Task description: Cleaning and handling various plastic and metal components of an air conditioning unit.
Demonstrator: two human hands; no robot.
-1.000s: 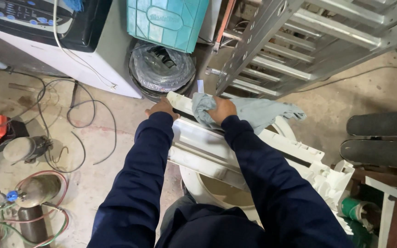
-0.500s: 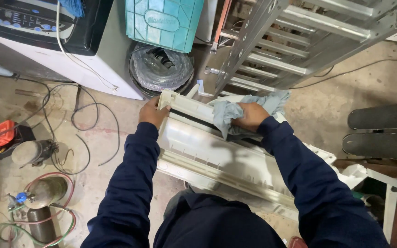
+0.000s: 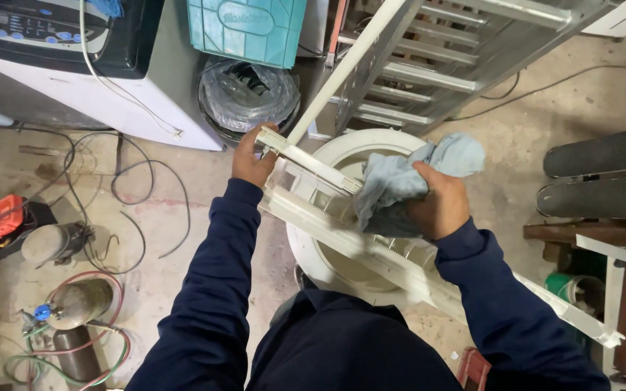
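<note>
white plastic panel [image 3: 342, 224], long and slatted, lies slantwise across the person's front, its long axis running from the upper left end down to the lower right end past the right sleeve. right hand [image 3: 440, 206] is closed on a grey-blue cloth [image 3: 407, 185] pressed against the panel's middle. left hand [image 3: 253, 156] is wrapped round the panel's upper left end. under it sits a round white tub [image 3: 327, 264]. left of the arms the concrete floor [image 3: 175, 268] lies bare between cables; beyond, a metal ladder [image 3: 436, 72] and a coil of black tubing [image 3: 248, 98] crowd the far end.
</note>
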